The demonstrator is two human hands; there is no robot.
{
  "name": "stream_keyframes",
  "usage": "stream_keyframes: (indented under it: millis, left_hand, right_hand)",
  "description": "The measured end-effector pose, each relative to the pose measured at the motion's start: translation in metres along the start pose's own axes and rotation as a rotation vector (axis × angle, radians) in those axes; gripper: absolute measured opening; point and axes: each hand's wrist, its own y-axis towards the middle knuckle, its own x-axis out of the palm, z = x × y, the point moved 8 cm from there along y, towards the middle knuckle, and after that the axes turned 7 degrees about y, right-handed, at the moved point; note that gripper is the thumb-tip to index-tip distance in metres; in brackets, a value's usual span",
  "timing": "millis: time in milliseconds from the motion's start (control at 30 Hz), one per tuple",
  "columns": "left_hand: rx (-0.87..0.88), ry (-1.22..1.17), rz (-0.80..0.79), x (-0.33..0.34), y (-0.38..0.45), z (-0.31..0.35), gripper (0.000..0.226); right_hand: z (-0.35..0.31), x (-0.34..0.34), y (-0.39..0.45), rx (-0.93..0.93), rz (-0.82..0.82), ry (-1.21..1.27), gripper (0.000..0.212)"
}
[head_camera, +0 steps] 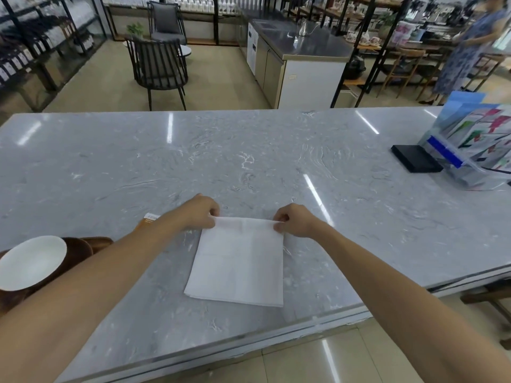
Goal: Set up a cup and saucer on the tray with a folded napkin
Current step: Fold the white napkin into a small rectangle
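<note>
Grey marble counter (249,161) fills the view; white napkin (240,261) lies flat near its front edge. Far left, saucer (30,261) on the wooden tray (80,247). Left hand (200,211) and right hand (293,219) each pinch a far napkin corner.

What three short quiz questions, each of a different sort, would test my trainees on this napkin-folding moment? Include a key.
1. True or false: the white saucer rests on the napkin.
2. Which corners of the napkin do the left hand and right hand pinch? A) the far ones B) the near ones C) none
3. Fill in: the saucer sits on a brown wooden ____ at the left.

Key: 1 false, it lies apart; 2 A; 3 tray.
</note>
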Motion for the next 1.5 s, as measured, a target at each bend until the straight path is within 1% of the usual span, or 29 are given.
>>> stream_keyframes:
  millis: [100,167,233,300,433,567,667,767,833,967,1067,1233,1300,1400,1500]
  left_hand:
    - [0.064,-0.124,0.177,-0.022,-0.030,0.000,0.011]
    - [0.089,-0.172,0.288,-0.030,-0.060,0.002,0.021]
    - [0.100,-0.186,0.379,-0.027,-0.091,0.003,0.018]
    - [0.142,-0.185,0.436,-0.015,-0.119,0.007,0.015]
    - [0.184,-0.091,0.526,0.019,-0.158,0.009,0.022]
    - [0.216,-0.028,0.530,0.049,-0.172,0.008,0.026]
    - [0.243,0.000,0.526,0.061,-0.174,0.008,0.021]
    - [0.220,-0.013,0.494,0.071,-0.172,0.003,0.027]
    - [0.226,-0.028,0.496,0.072,-0.172,0.002,0.023]
    - [0.235,-0.069,0.495,0.071,-0.176,0.007,0.033]
    - [0.220,-0.110,0.508,0.073,-0.179,0.010,0.031]
    - [0.187,-0.153,0.510,0.081,-0.182,0.012,0.034]
    - [0.188,-0.157,0.541,0.081,-0.184,0.015,0.040]
    - [0.213,-0.169,0.589,0.078,-0.188,0.021,0.057]
    - [0.223,-0.170,0.600,0.078,-0.190,0.025,0.058]
  right_hand:
    - [-0.010,-0.018,-0.022,-0.099,0.113,0.065,0.013]
    - [-0.016,-0.024,-0.043,-0.163,0.184,0.105,0.009]
    - [-0.021,-0.022,-0.066,-0.223,0.226,0.108,0.005]
    - [-0.024,-0.013,-0.089,-0.264,0.246,0.114,0.006]
    - [-0.024,0.021,-0.127,-0.353,0.266,0.096,0.009]
    - [-0.010,0.060,-0.149,-0.365,0.267,0.057,0.010]
    - [0.000,0.083,-0.157,-0.362,0.265,0.014,0.012]
    - [0.008,0.093,-0.161,-0.347,0.271,0.017,0.012]
    - [0.012,0.093,-0.161,-0.331,0.284,0.019,0.012]
    - [0.017,0.084,-0.161,-0.291,0.347,0.080,0.018]
    - [0.018,0.081,-0.161,-0.276,0.368,0.092,0.018]
    - [0.009,0.079,-0.162,-0.330,0.385,0.068,0.021]
    - [0.008,0.075,-0.161,-0.361,0.400,0.052,0.024]
    - [0.008,0.071,-0.159,-0.386,0.429,0.000,0.027]
    - [0.009,0.074,-0.159,-0.410,0.427,-0.040,0.024]
